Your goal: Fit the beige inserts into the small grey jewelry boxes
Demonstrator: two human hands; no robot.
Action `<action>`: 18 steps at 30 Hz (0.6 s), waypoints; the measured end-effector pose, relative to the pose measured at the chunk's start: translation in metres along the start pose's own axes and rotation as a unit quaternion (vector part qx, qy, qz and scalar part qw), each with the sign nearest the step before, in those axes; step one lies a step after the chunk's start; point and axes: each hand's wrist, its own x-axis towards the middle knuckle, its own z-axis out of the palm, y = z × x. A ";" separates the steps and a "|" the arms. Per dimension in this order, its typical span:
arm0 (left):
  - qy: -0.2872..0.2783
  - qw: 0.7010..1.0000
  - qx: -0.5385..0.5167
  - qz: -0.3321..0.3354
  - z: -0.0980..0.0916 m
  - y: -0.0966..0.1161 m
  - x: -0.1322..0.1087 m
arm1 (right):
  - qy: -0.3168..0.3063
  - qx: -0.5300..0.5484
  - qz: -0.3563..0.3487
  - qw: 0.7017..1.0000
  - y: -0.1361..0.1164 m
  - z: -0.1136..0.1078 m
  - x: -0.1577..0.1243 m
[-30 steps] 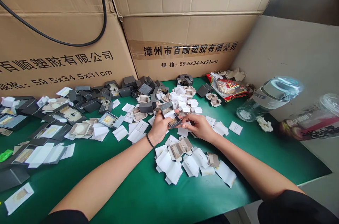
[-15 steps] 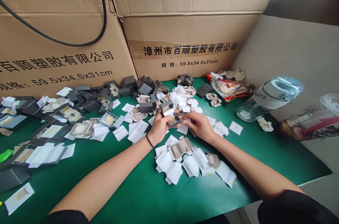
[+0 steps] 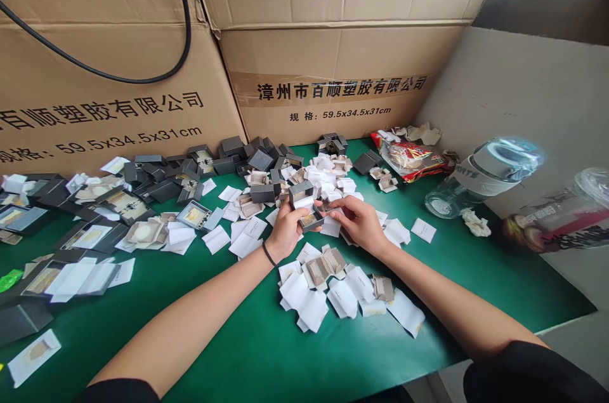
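My left hand (image 3: 284, 230) grips a small dark grey box (image 3: 311, 219) with a beige insert, held just above the green table (image 3: 228, 339). My right hand (image 3: 360, 223) is closed on the same box from the right, thumb and fingers pinched at its top edge. A black band sits on my left wrist. Below the hands lie white paper slips (image 3: 304, 301) and beige inserts (image 3: 323, 265). Beyond the hands is a heap of white slips and small boxes (image 3: 328, 181).
Large cardboard cartons (image 3: 328, 54) stand along the table's back, a black cable (image 3: 185, 22) hanging over them. Dark grey boxes and lids (image 3: 157, 181) spread to the left. At right lie a snack bag (image 3: 412, 158), a clear bottle (image 3: 480, 178) and a plastic container (image 3: 561, 212).
The box has shifted slightly up and left between my hands. My right hand has moved in and closed its fingers over the box's top edge.
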 end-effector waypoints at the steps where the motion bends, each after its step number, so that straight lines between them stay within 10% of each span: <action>1: 0.000 1.000 0.001 0.000 0.000 0.000 0.000 | 0.002 0.001 0.000 1.000 0.000 0.000 0.000; 18: -0.006 1.000 -0.005 0.015 0.001 0.000 0.000 | 0.035 -0.001 -0.025 0.999 0.002 0.001 -0.001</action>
